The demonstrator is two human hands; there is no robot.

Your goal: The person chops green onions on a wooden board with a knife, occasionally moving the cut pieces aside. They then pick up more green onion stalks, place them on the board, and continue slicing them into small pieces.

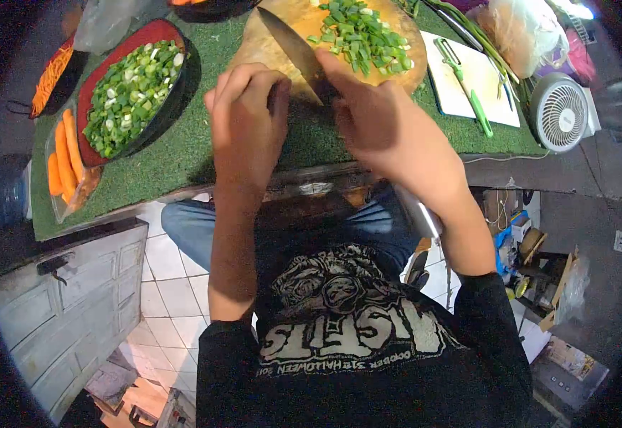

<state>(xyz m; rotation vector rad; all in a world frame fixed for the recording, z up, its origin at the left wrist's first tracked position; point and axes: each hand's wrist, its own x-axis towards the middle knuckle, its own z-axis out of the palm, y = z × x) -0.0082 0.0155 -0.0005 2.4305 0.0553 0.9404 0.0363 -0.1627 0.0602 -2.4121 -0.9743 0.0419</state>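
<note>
The knife point(291, 46) is slanted over the round wooden board point(255, 44), tip aimed at the board's far left edge, its long axis running diagonally back to the right hand point(382, 118). That hand is closed about the handle end, index finger laid against the blade. The steel looks dark grey and smudged, broad by the fingers and narrowing to a sharp point. Chopped green onions point(364, 36) lie toward the board's right edge. By its near left edge, the left hand point(248, 100) is half curled; I can't tell whether it holds anything.
</note>
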